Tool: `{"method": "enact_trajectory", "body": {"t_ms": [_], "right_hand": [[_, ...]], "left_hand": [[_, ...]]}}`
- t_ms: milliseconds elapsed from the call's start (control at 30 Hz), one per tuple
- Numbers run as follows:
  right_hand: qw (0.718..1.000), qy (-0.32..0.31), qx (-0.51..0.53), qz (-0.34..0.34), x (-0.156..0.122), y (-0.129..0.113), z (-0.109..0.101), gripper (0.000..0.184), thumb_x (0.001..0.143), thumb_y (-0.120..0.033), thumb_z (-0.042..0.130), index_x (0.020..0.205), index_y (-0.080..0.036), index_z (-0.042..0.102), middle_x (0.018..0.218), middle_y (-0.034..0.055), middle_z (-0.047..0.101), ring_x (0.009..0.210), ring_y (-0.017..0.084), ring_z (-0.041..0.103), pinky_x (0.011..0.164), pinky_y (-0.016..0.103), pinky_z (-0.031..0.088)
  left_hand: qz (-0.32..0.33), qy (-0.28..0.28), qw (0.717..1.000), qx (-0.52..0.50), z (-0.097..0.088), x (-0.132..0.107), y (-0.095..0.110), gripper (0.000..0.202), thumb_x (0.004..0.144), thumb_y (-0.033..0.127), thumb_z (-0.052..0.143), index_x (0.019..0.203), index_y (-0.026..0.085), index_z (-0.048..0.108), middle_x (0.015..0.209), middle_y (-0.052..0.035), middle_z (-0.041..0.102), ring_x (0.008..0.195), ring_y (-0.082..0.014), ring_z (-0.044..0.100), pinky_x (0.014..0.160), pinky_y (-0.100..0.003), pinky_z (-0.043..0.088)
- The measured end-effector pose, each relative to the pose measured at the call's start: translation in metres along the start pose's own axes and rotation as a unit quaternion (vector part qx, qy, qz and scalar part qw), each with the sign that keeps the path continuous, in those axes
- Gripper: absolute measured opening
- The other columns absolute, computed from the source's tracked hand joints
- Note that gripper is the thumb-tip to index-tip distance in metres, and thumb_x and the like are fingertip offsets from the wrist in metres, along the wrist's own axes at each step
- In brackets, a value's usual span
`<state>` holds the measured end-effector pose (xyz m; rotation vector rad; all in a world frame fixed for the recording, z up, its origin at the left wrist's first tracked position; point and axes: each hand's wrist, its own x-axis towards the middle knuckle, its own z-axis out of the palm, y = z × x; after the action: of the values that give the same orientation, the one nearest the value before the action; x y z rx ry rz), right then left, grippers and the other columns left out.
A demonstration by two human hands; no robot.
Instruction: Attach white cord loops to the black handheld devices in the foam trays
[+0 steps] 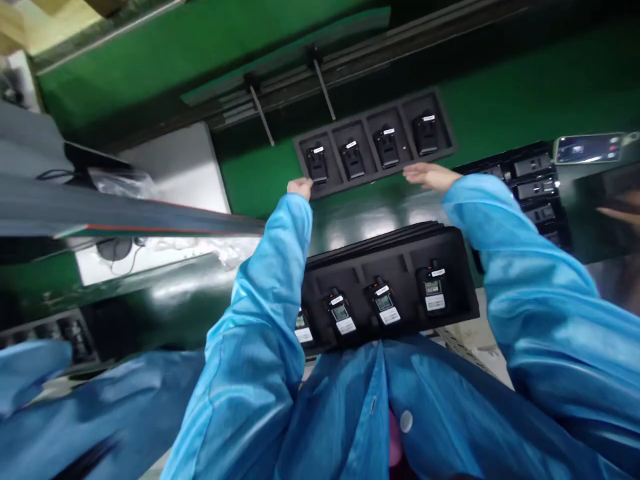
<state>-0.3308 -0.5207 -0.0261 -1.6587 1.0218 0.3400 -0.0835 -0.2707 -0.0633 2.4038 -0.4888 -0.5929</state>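
A black compartment tray (447, 128) lies on the green work surface in front of me, with several black handheld radios (387, 147) in its sections, a white label on each. My left hand (300, 188) is closed at the near left corner of this tray, its fingers curled on the rim. By the near right edge, my right hand (430, 177) has its fingers stretched out flat; whether it touches the rim I cannot tell. Closer to my body sits a second black tray (469, 283), holding several radios (434, 288) with screens and white labels; my left sleeve partly covers it.
Right of the trays are a black holder with several dark devices (535, 167) and a phone (587, 148). Another person's hand (623, 212) shows at the right edge. A grey partition (150, 213) juts in from the left. Two metal rods (324, 87) stick out beyond the far tray.
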Motion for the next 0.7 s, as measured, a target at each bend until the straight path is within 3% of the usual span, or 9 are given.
{"method": "enact_trajectory", "body": {"t_ms": [100, 200, 267, 333, 400, 467, 567, 700], "right_hand": [[0.995, 0.056, -0.034, -0.076, -0.047, -0.015, -0.021, 0.04, 0.093, -0.023, 0.059, 0.132, -0.014, 0.057, 0.135, 0.0119, 0.058, 0.126, 0.022, 0.054, 0.109, 0.046, 0.037], [0.973, 0.136, -0.049, -0.177, -0.097, -0.024, -0.034, 0.041, 0.091, -0.034, 0.061, 0.127, -0.014, 0.06, 0.126, 0.013, 0.064, 0.117, 0.019, 0.06, 0.101, 0.038, 0.043], [0.951, 0.158, -0.034, -0.262, -0.132, -0.028, -0.031, 0.039, 0.09, -0.041, 0.061, 0.123, -0.02, 0.064, 0.122, 0.0091, 0.067, 0.113, 0.017, 0.062, 0.096, 0.034, 0.045], [0.922, 0.159, -0.013, -0.352, -0.167, -0.032, -0.015, 0.037, 0.091, -0.046, 0.058, 0.121, -0.026, 0.065, 0.119, 0.0048, 0.068, 0.113, 0.018, 0.062, 0.094, 0.033, 0.046], [0.902, 0.16, 0.01, -0.401, -0.2, -0.033, 0.014, 0.035, 0.092, -0.048, 0.057, 0.12, -0.029, 0.066, 0.116, 0.0029, 0.068, 0.113, 0.018, 0.061, 0.096, 0.035, 0.046], [0.902, 0.171, 0.038, -0.394, -0.231, -0.03, 0.053, 0.033, 0.092, -0.048, 0.057, 0.116, -0.028, 0.067, 0.113, 0.0032, 0.068, 0.109, 0.019, 0.063, 0.099, 0.038, 0.047], [0.93, 0.16, 0.061, -0.324, -0.267, -0.016, 0.121, 0.028, 0.092, -0.046, 0.056, 0.107, -0.024, 0.066, 0.107, 0.0044, 0.068, 0.104, 0.02, 0.065, 0.1, 0.041, 0.05], [0.977, 0.058, 0.026, -0.205, -0.295, 0.011, 0.202, 0.024, 0.091, -0.047, 0.05, 0.102, -0.029, 0.061, 0.104, 0.0037, 0.066, 0.102, 0.022, 0.064, 0.098, 0.042, 0.051]], "left_hand": [[-0.022, -0.026, 0.998, -0.057, -0.044, -0.037, 0.009, 0.031, 0.099, 0.026, 0.044, 0.119, 0.009, 0.061, 0.078, -0.0029, 0.056, 0.077, -0.0157, 0.064, 0.072, -0.035, 0.055], [0.026, -0.089, 0.973, -0.211, -0.103, -0.1, 0.013, 0.039, 0.102, 0.027, 0.034, 0.132, 0.01, 0.053, 0.076, 0.0002, 0.041, 0.083, -0.0146, 0.063, 0.077, -0.04, 0.05], [0.034, -0.097, 0.965, -0.242, -0.135, -0.151, 0.015, 0.044, 0.103, 0.031, 0.028, 0.135, 0.012, 0.05, 0.078, 0.0001, 0.037, 0.083, -0.0142, 0.062, 0.077, -0.04, 0.049], [0.004, -0.103, 0.957, -0.271, -0.155, -0.203, 0.014, 0.042, 0.103, 0.029, 0.028, 0.135, 0.013, 0.05, 0.079, 0.0002, 0.034, 0.081, -0.0111, 0.06, 0.077, -0.038, 0.049], [-0.02, -0.11, 0.933, -0.342, -0.16, -0.251, 0.007, 0.037, 0.101, 0.028, 0.033, 0.128, 0.017, 0.055, 0.076, 0.0008, 0.032, 0.073, -0.0074, 0.055, 0.073, -0.03, 0.048], [-0.048, -0.119, 0.896, -0.426, -0.152, -0.294, -0.007, 0.031, 0.098, 0.033, 0.04, 0.116, 0.019, 0.059, 0.073, 0.0012, 0.03, 0.063, -0.0058, 0.047, 0.064, -0.024, 0.045], [-0.094, -0.141, 0.828, -0.534, -0.126, -0.346, -0.033, 0.027, 0.089, 0.043, 0.052, 0.102, 0.022, 0.06, 0.068, 0.0024, 0.028, 0.053, -0.0059, 0.034, 0.053, -0.022, 0.038], [-0.128, -0.193, 0.761, -0.606, -0.094, -0.386, -0.053, 0.026, 0.08, 0.042, 0.057, 0.098, 0.023, 0.06, 0.063, 0.004, 0.022, 0.051, -0.0075, 0.025, 0.051, -0.023, 0.033]]}}
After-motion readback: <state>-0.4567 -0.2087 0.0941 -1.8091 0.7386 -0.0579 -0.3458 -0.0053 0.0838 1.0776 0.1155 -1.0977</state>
